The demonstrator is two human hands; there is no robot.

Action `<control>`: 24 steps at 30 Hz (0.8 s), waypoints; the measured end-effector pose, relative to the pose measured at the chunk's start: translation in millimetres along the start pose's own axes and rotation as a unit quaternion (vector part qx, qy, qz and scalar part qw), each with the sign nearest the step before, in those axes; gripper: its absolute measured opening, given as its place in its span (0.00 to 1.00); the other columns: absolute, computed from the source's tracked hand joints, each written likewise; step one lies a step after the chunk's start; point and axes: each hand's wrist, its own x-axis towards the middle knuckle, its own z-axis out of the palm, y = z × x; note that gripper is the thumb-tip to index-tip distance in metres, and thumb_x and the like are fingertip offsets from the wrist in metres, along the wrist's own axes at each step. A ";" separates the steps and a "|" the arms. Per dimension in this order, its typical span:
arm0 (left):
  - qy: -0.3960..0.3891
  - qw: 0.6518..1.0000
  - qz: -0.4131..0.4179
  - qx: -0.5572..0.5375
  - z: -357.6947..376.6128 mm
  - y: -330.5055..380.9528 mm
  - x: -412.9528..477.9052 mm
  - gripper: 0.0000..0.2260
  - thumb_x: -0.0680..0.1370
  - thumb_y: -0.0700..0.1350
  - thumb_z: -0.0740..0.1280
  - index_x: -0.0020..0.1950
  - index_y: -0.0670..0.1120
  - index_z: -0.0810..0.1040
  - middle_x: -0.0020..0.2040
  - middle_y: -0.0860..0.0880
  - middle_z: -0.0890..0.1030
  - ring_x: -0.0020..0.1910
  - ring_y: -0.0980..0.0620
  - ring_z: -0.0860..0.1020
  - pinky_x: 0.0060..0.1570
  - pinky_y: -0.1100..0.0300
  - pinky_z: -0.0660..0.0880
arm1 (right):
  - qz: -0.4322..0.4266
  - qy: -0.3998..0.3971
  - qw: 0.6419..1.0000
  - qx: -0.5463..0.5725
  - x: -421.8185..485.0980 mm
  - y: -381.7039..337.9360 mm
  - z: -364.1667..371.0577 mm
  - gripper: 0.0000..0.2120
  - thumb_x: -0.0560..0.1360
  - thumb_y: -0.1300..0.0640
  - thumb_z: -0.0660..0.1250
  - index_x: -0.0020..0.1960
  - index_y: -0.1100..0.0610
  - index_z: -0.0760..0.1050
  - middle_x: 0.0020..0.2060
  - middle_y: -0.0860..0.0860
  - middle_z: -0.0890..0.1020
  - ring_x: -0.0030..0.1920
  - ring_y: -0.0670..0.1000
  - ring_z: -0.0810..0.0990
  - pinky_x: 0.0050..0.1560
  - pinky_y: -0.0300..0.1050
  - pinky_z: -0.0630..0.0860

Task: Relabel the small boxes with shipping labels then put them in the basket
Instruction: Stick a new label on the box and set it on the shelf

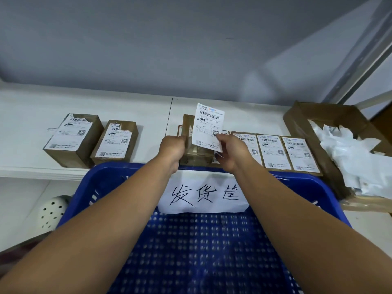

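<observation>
A small brown box [192,152] stands on the white table [148,115] just beyond the blue basket [99,183]. My left hand [171,148] grips its left side. My right hand [232,151] pinches the lower corner of a white shipping label [207,126], which stands up above the box, partly lifted from it. Two labelled boxes [74,139] with torn labels lie to the left. Three labelled boxes [273,151] lie in a row to the right. The basket holds no boxes where I can see and carries a handwritten paper sign [203,194].
A large open cardboard carton [301,117] at the right holds a heap of crumpled white paper [356,158]. A white perforated object [53,211] sits low at the left beside the basket. A grey wall rises behind the table.
</observation>
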 end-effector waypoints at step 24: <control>-0.232 0.970 0.042 -0.067 -71.6 -2.6 -188.9 0.34 0.72 0.37 0.70 0.71 0.62 0.63 0.53 0.43 0.83 0.54 0.45 0.81 0.55 0.41 0.77 | -0.085 -0.079 0.991 -0.063 -171.8 10.8 -66.1 0.09 0.79 0.61 0.63 0.55 0.65 0.77 0.49 0.58 0.85 0.51 0.56 0.82 0.55 0.52 0.75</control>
